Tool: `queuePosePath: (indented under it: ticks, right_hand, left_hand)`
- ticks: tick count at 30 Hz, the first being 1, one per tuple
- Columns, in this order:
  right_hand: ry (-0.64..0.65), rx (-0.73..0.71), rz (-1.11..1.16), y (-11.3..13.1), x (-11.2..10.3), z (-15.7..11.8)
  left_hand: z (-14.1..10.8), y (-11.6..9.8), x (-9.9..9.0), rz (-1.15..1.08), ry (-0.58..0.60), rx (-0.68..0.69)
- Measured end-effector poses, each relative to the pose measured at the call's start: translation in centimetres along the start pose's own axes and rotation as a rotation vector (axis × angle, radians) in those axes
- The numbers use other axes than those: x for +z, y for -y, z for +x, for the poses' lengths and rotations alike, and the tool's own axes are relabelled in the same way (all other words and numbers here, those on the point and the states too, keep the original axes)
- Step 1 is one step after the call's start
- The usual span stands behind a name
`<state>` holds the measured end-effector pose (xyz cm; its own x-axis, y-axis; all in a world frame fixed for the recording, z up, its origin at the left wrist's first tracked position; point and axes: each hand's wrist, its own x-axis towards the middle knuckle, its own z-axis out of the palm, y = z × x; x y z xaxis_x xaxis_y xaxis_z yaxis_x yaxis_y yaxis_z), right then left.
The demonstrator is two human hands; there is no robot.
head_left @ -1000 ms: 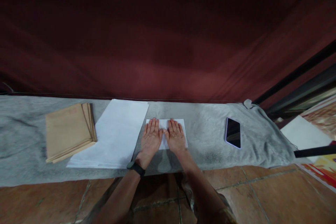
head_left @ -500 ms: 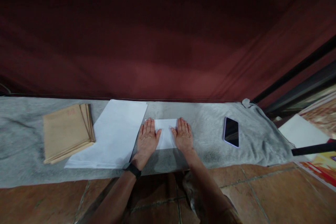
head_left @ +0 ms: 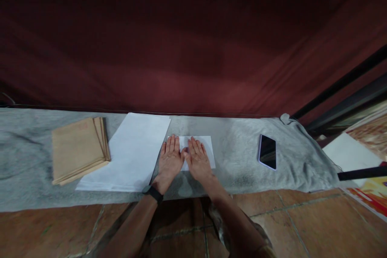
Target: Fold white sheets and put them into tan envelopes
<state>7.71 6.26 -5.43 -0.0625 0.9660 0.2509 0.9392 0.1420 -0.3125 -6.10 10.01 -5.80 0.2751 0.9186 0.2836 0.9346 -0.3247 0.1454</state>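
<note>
A small white folded-looking piece of paper (head_left: 208, 151) lies flat on the grey cloth, partly covered by both hands. My left hand (head_left: 171, 161) rests palm down on its left end, fingers stretched away from me, a dark watch on the wrist. Flat on the middle of the paper lies my right hand (head_left: 198, 159), its fingers extended and its thumb close to the left thumb. Just left of my left hand is a stack of large white sheets (head_left: 133, 153).
Brown paper envelopes (head_left: 78, 145) are piled at the left, overlapping the white sheets' edge. A phone (head_left: 267, 152) lies to the right on the grey cloth (head_left: 238, 149). A dark red curtain (head_left: 187, 68) hangs behind; black bars (head_left: 359, 173) stand at the right.
My right hand has slid left across the paper, from its right edge to its middle, uncovering the right end. My left hand stays in about the same place.
</note>
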Motion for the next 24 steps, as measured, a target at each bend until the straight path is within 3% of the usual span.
queuePosePath:
  ticks: [5, 12, 24]
  right_hand:
    - [0.051, -0.036, 0.001, 1.1, 0.9, -0.4]
    - [-0.053, -0.018, -0.067, -0.9, 1.0, -0.8]
    - [-0.059, 0.099, -0.167, -3.6, 0.1, -1.0]
  left_hand:
    - [0.0, 0.3, 0.1, 0.003, 0.016, 0.012]
    - [0.0, 0.1, 0.3, -0.001, -0.013, -0.023]
    - [-0.2, 0.0, 0.2, 0.024, -0.017, -0.041]
